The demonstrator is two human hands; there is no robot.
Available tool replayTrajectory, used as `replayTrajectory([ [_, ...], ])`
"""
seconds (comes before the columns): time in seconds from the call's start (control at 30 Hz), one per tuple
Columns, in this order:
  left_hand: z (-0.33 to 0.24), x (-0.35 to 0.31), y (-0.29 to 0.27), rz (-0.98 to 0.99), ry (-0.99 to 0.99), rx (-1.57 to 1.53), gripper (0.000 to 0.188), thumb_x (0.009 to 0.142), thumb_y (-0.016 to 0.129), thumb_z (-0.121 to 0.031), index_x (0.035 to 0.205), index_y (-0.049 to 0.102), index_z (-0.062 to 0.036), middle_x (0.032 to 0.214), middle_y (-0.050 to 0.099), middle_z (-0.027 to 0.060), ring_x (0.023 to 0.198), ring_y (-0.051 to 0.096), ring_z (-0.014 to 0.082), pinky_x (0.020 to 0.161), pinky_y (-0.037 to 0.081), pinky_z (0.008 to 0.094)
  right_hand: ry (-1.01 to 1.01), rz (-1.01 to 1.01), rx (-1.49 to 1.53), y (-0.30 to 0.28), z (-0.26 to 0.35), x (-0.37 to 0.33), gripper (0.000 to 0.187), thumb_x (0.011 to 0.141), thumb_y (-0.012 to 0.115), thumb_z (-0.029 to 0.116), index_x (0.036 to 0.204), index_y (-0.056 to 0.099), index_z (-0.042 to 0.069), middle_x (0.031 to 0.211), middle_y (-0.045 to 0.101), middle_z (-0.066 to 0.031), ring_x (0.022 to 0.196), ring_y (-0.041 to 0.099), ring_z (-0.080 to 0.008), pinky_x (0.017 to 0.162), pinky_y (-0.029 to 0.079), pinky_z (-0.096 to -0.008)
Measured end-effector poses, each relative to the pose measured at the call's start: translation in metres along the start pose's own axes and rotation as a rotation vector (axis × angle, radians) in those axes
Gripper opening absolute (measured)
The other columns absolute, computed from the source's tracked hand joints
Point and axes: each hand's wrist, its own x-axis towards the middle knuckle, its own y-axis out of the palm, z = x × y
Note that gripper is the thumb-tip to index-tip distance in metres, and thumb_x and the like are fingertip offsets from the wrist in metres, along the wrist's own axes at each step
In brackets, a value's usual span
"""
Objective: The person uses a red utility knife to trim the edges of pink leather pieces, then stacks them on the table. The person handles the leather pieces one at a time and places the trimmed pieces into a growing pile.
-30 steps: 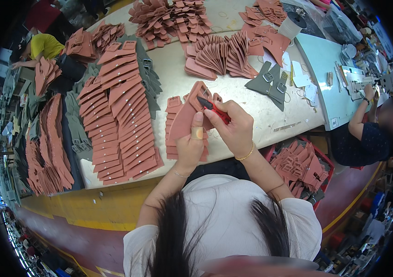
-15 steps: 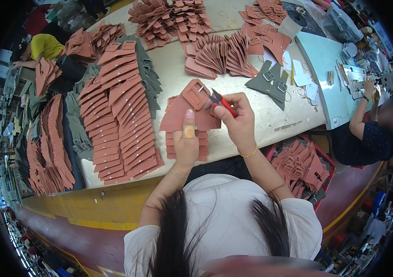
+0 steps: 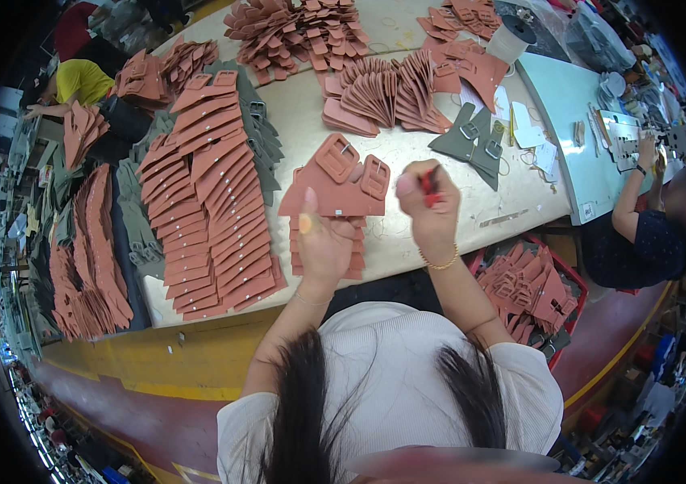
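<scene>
Coral, flat, leather-like two-buckle panel [image 3: 339, 194], right of long overlapping coral rows [image 3: 234, 194]: likely light, bendy, sturdy; best held by plain edge. Left hand [image 3: 325, 246] pinches it there; right hand [image 3: 433, 211], farther right of rows, grips small red-and-black tool [image 3: 432, 196].

Motion blur obscures the right hand [image 3: 430, 206], whose grip conceals part of the red-and-black tool [image 3: 430, 187], while the buckled salmon panel [image 3: 341, 198] hides some fingers of the left hand [image 3: 325, 246] and covers part of the stack [image 3: 357, 260] underneath.
</scene>
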Motion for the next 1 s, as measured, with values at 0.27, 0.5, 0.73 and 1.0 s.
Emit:
replayTrajectory([
  [0.27,-0.01,0.011,-0.01,-0.053,-0.036,-0.028,0.045,0.093,0.053,0.001,0.136,0.039,0.0005,0.13,0.053,0.0154,0.118,0.057,0.0242,0.099,0.053,0.0372,-0.08,0.021,-0.278,-0.038,-0.009,0.003,0.041,0.088,0.072,0.034,0.106,0.059,-0.002,0.079,0.056,-0.004,0.064,0.051,-0.0104,0.058,0.042,-0.0232],
  [0.5,-0.006,0.006,-0.001,-0.048,0.035,0.152,0.049,0.088,0.057,0.01,0.133,0.042,0.0006,0.126,0.055,0.0122,0.112,0.059,0.0212,0.095,0.054,0.0332,-0.237,0.127,-0.675,-0.029,-0.001,-0.002,0.026,0.074,0.081,0.009,0.092,0.066,-0.002,0.082,0.062,-0.0092,0.072,0.061,-0.0154,0.062,0.049,-0.0252],
  [0.73,-0.006,0.0,0.003,-0.017,0.148,0.264,0.044,0.086,0.065,0.005,0.127,0.049,0.0035,0.123,0.057,0.011,0.11,0.059,0.0176,0.095,0.048,0.0289,-0.309,0.142,-0.725,-0.018,0.003,0.001,0.026,0.074,0.082,0.01,0.091,0.067,-0.002,0.081,0.063,-0.0091,0.068,0.061,-0.016,0.06,0.049,-0.0262],
  [1.0,-0.004,-0.006,-0.002,-0.092,0.169,0.482,0.045,0.085,0.064,0.008,0.127,0.049,0.0007,0.119,0.059,0.0097,0.105,0.06,0.0161,0.09,0.049,0.0282,-0.312,0.087,-0.688,-0.014,0.0,-0.001,0.024,0.074,0.08,0.013,0.091,0.069,0.001,0.079,0.063,-0.0078,0.067,0.064,-0.0221,0.058,0.05,-0.0317],
])
